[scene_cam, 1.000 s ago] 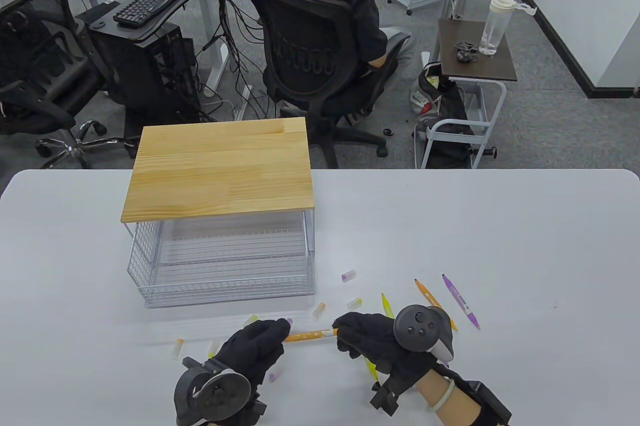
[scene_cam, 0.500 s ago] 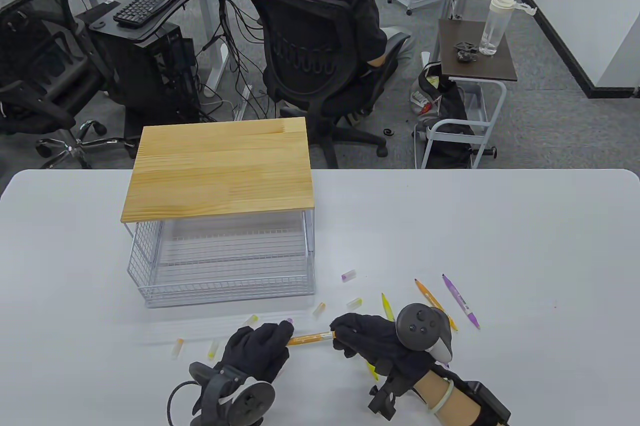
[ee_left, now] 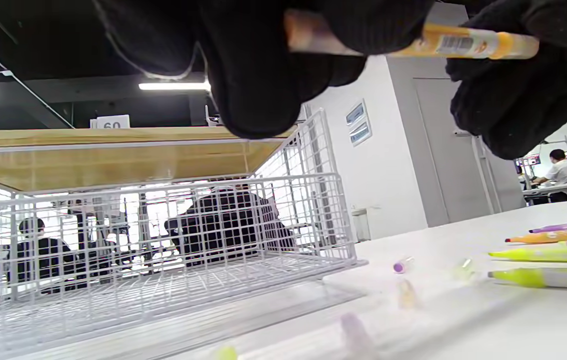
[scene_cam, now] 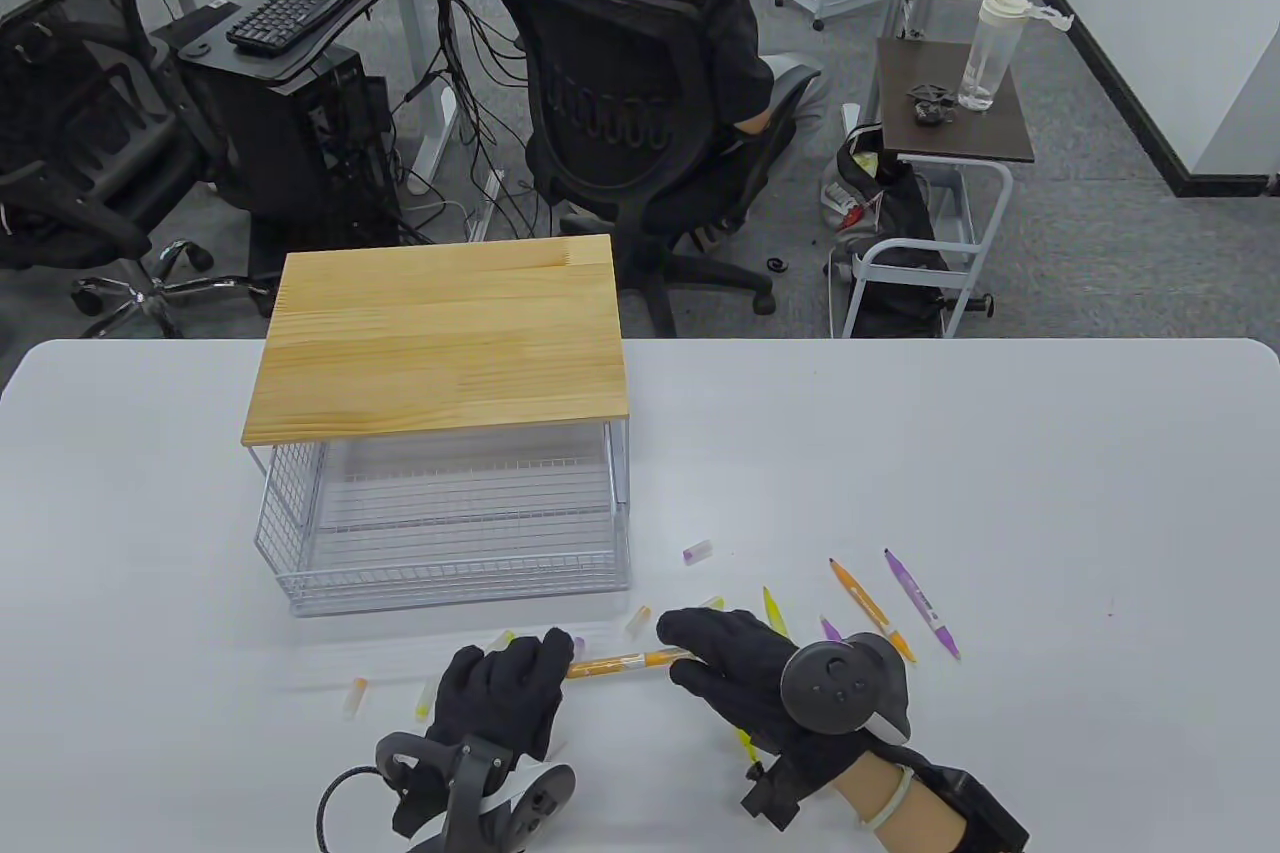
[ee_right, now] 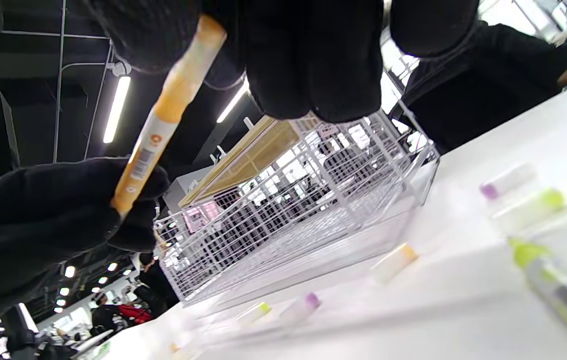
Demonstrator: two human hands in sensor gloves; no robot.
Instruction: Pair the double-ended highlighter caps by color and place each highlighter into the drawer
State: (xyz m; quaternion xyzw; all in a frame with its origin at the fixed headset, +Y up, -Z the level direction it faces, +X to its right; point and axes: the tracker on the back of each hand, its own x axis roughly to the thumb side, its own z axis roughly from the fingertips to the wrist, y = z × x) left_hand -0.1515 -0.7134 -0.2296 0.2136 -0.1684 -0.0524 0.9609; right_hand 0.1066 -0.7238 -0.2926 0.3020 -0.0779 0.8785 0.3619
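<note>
Right now the orange highlighter (scene_cam: pixel 618 664) sits low and centre in the table view, lifted off the table between both hands: the left hand (scene_cam: pixel 500 688) pinches one end, the right hand (scene_cam: pixel 745 668) pinches the other. Probably a cap is being seated, so push straight along the barrel, keep both ends level, and check the colour first. Loose caps (scene_cam: pixel 637 620) lie just above; the wire drawer (scene_cam: pixel 440 583) waits at centre left.
</note>
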